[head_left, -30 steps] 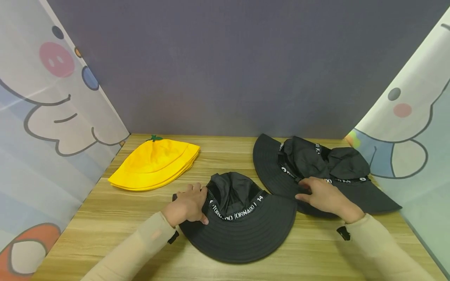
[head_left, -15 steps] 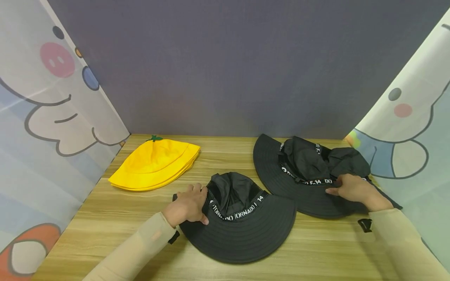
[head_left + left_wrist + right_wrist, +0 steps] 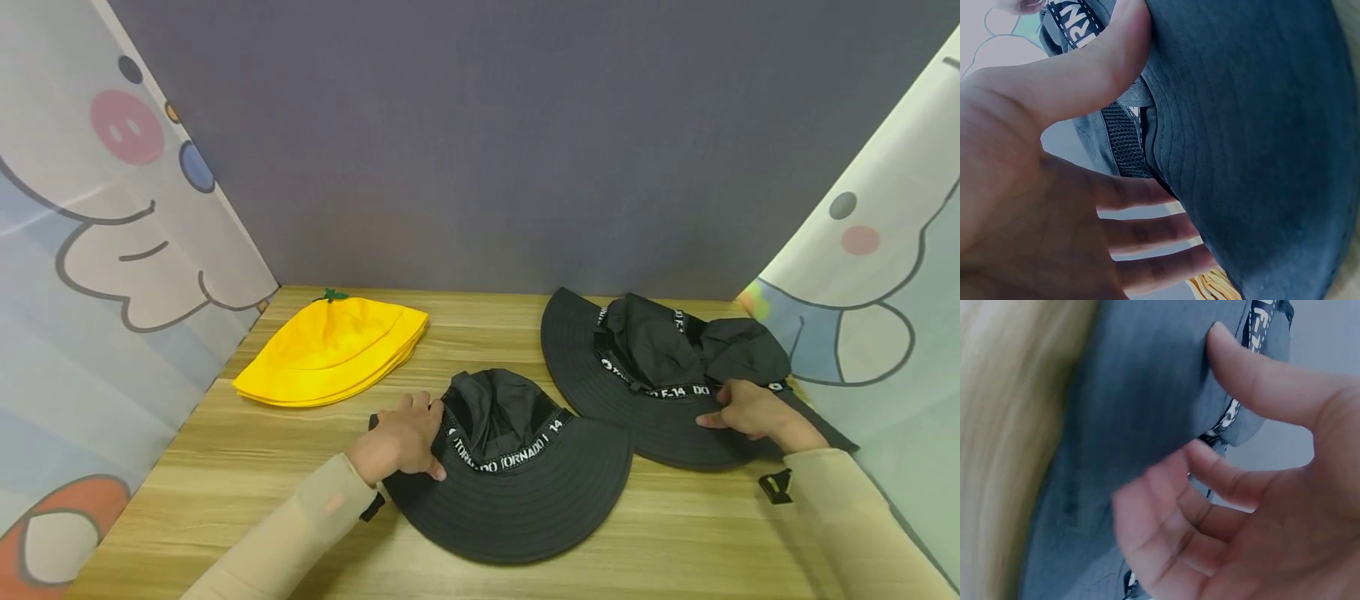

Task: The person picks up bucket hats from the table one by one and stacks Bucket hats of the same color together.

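Observation:
A black bucket hat (image 3: 517,517) with white lettering round its band lies at the front middle. My left hand (image 3: 401,437) holds its left side, thumb on top of the brim (image 3: 1247,125) and straight fingers reaching behind it. At the back right lie black bucket hats (image 3: 577,367) of the same kind, two crumpled crowns side by side with overlapping brims. On the right-hand one, my right hand (image 3: 757,412) pinches the brim (image 3: 1147,381). The thumb rests on its upper face, and the other fingers curl beneath it, over another brim.
Yellow hats (image 3: 322,342) with a green leaf on top sit stacked at the back left of the wooden table (image 3: 225,467). A dark grey panel (image 3: 480,150) stands behind, with cartoon-printed sheets (image 3: 45,275) at both sides.
My right hand has moved right along the brim of the back-right hats and now pinches farther over. My left hand and the front hat have stayed in place.

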Action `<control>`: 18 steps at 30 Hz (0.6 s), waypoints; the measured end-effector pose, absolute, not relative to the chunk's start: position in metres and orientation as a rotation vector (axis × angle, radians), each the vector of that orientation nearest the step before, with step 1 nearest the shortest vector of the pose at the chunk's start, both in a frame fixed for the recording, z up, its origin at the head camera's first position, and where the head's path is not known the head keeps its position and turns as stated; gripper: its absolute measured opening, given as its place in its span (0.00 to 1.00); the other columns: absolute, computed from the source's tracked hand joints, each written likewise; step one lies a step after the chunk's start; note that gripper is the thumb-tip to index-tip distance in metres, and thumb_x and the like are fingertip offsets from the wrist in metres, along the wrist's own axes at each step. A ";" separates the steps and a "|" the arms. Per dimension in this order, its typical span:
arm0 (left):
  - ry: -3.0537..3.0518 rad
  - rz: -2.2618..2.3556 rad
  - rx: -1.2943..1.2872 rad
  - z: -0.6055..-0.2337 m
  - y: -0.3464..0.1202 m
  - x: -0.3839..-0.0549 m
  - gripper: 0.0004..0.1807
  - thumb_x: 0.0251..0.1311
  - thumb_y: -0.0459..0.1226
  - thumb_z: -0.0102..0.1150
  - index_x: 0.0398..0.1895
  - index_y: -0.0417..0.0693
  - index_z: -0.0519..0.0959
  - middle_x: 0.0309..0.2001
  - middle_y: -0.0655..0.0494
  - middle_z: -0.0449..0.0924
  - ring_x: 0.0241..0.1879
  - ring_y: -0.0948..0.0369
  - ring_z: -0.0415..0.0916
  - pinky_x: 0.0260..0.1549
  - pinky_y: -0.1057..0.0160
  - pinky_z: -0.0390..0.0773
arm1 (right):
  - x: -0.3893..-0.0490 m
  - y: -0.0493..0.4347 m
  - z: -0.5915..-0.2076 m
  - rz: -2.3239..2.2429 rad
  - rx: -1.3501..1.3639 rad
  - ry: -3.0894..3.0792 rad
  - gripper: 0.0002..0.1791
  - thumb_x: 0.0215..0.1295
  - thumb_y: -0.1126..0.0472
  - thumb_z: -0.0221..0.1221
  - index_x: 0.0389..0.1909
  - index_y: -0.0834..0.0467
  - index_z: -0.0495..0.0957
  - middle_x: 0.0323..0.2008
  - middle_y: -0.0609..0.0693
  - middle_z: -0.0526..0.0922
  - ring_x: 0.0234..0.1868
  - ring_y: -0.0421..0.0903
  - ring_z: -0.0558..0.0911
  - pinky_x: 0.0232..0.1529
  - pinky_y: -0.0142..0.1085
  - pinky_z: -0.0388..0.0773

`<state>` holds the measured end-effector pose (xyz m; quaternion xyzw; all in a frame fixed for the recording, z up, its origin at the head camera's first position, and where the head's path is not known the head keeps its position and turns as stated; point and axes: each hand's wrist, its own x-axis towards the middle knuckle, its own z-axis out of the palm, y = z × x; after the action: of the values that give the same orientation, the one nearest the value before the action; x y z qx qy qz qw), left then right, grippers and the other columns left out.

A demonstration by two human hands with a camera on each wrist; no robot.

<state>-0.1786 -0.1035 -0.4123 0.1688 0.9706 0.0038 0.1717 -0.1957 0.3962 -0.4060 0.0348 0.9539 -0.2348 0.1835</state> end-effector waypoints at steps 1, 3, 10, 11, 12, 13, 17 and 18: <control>2.755 0.008 0.479 -0.412 -0.103 -0.178 0.55 0.39 0.54 0.84 0.68 0.39 0.68 0.59 0.41 0.69 0.62 0.42 0.65 0.50 0.29 0.72 | -0.196 0.398 -0.407 -0.690 0.098 2.677 0.37 0.58 0.49 0.74 0.44 0.76 0.65 0.37 0.67 0.73 0.21 0.46 0.71 0.24 0.41 0.75; 2.755 0.009 0.477 -0.412 -0.103 -0.178 0.55 0.39 0.54 0.84 0.68 0.39 0.68 0.59 0.41 0.68 0.63 0.42 0.65 0.50 0.29 0.71 | -0.195 0.400 -0.407 -0.740 0.104 2.652 0.32 0.60 0.50 0.73 0.38 0.70 0.64 0.30 0.57 0.69 0.17 0.42 0.65 0.23 0.39 0.71; 2.748 0.013 0.475 -0.413 -0.103 -0.179 0.55 0.39 0.55 0.83 0.68 0.39 0.67 0.60 0.41 0.68 0.64 0.41 0.64 0.51 0.29 0.71 | -0.194 0.411 -0.398 -0.717 0.077 2.752 0.27 0.68 0.50 0.66 0.34 0.67 0.61 0.35 0.63 0.67 0.37 0.60 0.69 0.39 0.49 0.69; 2.748 0.015 0.476 -0.413 -0.103 -0.179 0.55 0.39 0.55 0.83 0.68 0.39 0.67 0.59 0.41 0.68 0.64 0.42 0.64 0.51 0.29 0.71 | -0.193 0.413 -0.397 -0.719 0.065 2.776 0.27 0.68 0.51 0.66 0.38 0.70 0.63 0.40 0.67 0.69 0.41 0.63 0.70 0.42 0.52 0.70; 2.749 0.018 0.478 -0.413 -0.103 -0.179 0.55 0.39 0.55 0.83 0.68 0.39 0.67 0.59 0.41 0.68 0.64 0.42 0.65 0.50 0.29 0.71 | -0.192 0.414 -0.396 -0.718 0.059 2.801 0.29 0.68 0.52 0.65 0.43 0.73 0.63 0.45 0.70 0.68 0.46 0.65 0.70 0.45 0.54 0.70; 2.750 0.020 0.481 -0.413 -0.104 -0.179 0.55 0.39 0.55 0.83 0.68 0.39 0.67 0.59 0.42 0.68 0.63 0.42 0.65 0.50 0.30 0.72 | -0.192 0.415 -0.395 -0.719 0.043 2.830 0.29 0.68 0.53 0.66 0.44 0.75 0.63 0.45 0.71 0.69 0.46 0.66 0.70 0.45 0.54 0.71; 2.759 0.012 0.491 -0.414 -0.106 -0.180 0.56 0.38 0.56 0.84 0.69 0.40 0.68 0.58 0.43 0.69 0.62 0.42 0.66 0.48 0.32 0.73 | -0.190 0.418 -0.392 -0.754 0.028 2.879 0.32 0.68 0.57 0.65 0.53 0.81 0.63 0.51 0.80 0.69 0.51 0.74 0.71 0.46 0.60 0.73; 2.762 0.007 0.495 -0.414 -0.106 -0.180 0.56 0.38 0.56 0.84 0.69 0.40 0.68 0.58 0.43 0.70 0.61 0.43 0.67 0.48 0.33 0.73 | -0.190 0.419 -0.391 -0.761 0.031 2.879 0.33 0.69 0.57 0.65 0.55 0.81 0.63 0.53 0.82 0.68 0.52 0.76 0.71 0.47 0.61 0.73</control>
<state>-0.1796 -0.1064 -0.4144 0.1739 0.9705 0.0024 0.1673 -0.1900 0.4187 -0.3908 0.0105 0.9635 -0.2548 0.0818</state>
